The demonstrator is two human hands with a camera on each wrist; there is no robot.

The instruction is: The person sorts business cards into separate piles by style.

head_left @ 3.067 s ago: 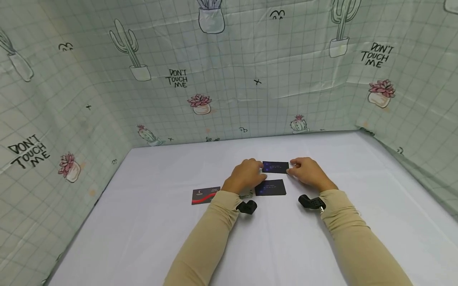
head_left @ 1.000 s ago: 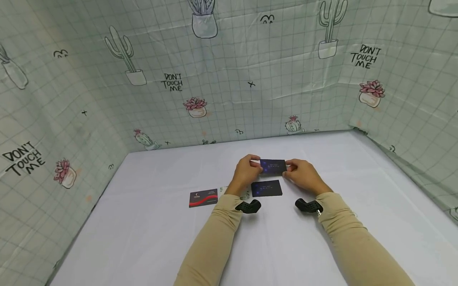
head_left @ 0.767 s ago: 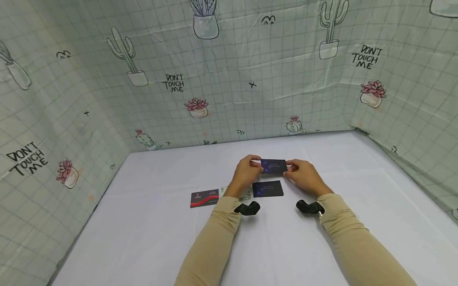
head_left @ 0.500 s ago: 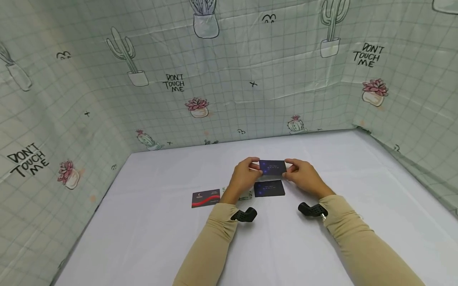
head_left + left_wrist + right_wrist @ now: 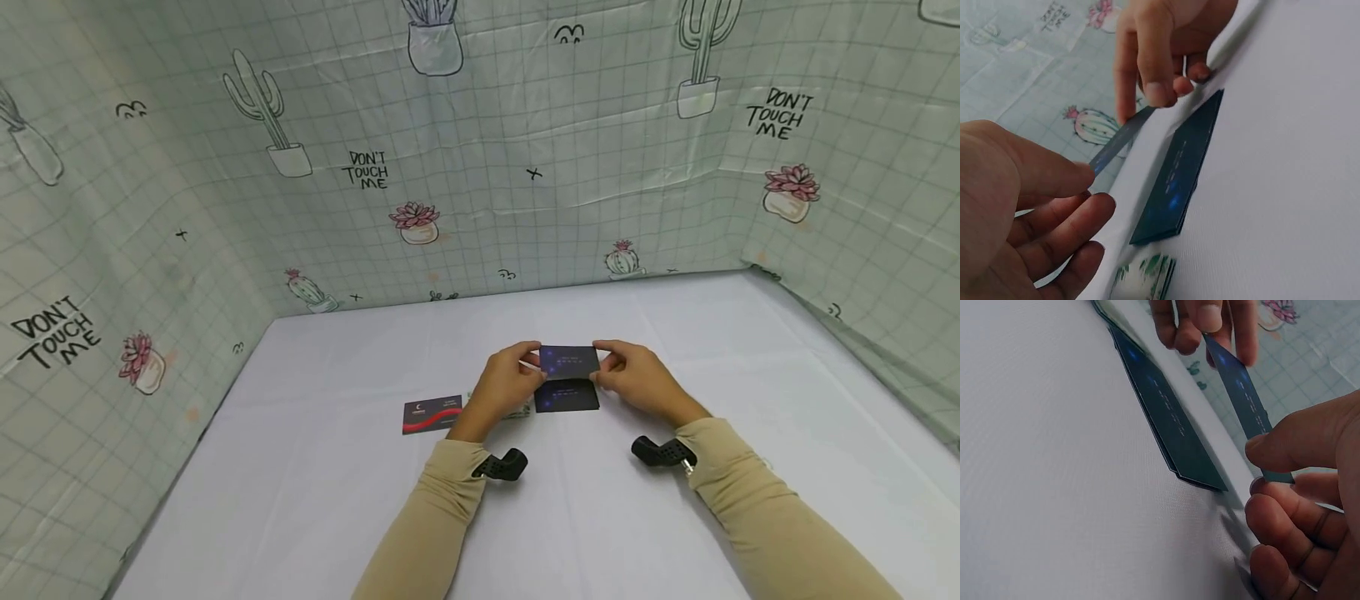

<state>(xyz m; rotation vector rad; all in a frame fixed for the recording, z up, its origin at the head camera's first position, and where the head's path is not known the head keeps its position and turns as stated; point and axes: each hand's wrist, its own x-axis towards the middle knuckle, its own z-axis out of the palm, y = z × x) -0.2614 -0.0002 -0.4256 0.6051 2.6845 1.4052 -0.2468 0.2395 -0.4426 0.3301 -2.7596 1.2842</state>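
A dark blue business card [image 5: 568, 362] is held up by its two short ends. My left hand [image 5: 504, 385] pinches its left end between thumb and fingers, and my right hand [image 5: 647, 382] pinches the right end. Just below and in front of it lies a small stack of matching dark blue cards [image 5: 567, 397]; both wrist views show more than one layer in the stack [image 5: 1179, 178]. In the right wrist view the held card [image 5: 1241, 394] is tilted and raised above the tabletop, with the stack beside it.
Left of the stack lie white cards with green leaf print [image 5: 521, 411], partly hidden by my left wrist. Farther left are dark cards with a red stripe [image 5: 432, 414]. A white cloth covers the table [image 5: 300, 500]; a patterned curtain [image 5: 487, 125] stands behind it.
The card was flat on the table behind the stack, then got lifted by both hands. Since then both hands have brought it nearer, so it now overlaps the stack's far edge in the head view.
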